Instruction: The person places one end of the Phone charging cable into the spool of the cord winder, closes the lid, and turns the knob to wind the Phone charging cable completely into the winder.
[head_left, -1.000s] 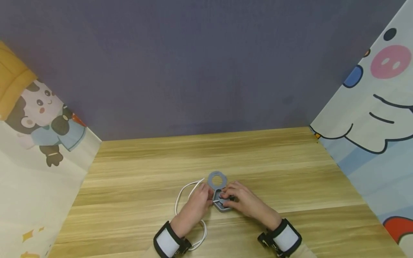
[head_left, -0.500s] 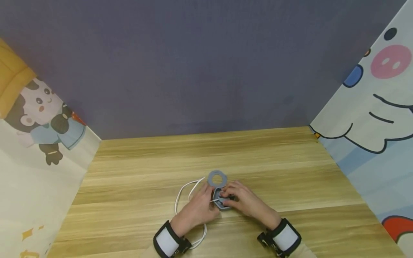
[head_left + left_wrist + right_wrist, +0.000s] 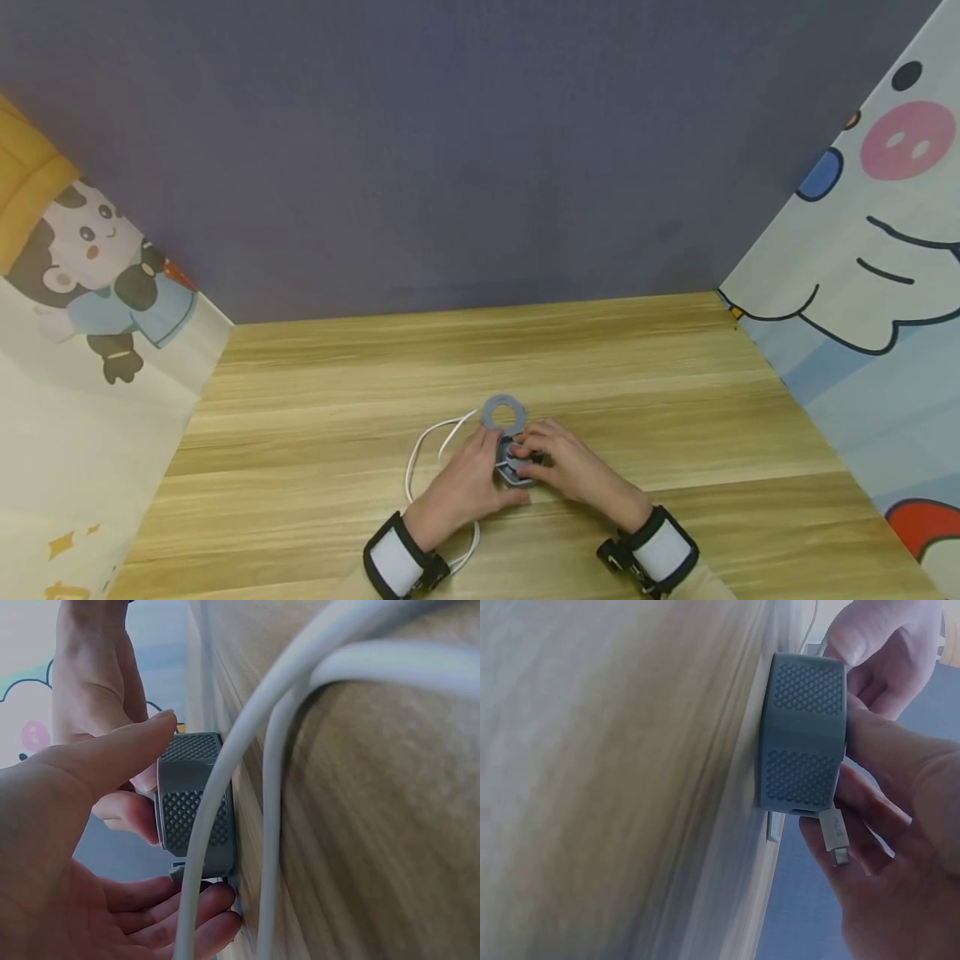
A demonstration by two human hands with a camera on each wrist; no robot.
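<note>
A grey, many-sided cable winder case (image 3: 516, 482) with knobbly sides stands on the table between both hands. My left hand (image 3: 472, 482) holds its left side, thumb at the near rim and fingers round the far end. Inside the case sits a round grey spool (image 3: 514, 462), pinched by the thumb and fingers of my right hand (image 3: 564, 465). A white cable (image 3: 271, 825) runs in from the left, crossing in front of the case in the left wrist view. Its small plug (image 3: 835, 831) pokes out beside the case in the right wrist view.
A flat grey ring (image 3: 490, 414) lies on the wooden table (image 3: 337, 392) just behind the case. Loops of the cable spread left of and under my left forearm. A dark panel (image 3: 465, 167) stands along the back, with cartoon-printed walls at both sides.
My left hand has gone from pinching the cable at the case's left edge to spreading round the case, its thumb moving to the near side. The right hand stays put.
</note>
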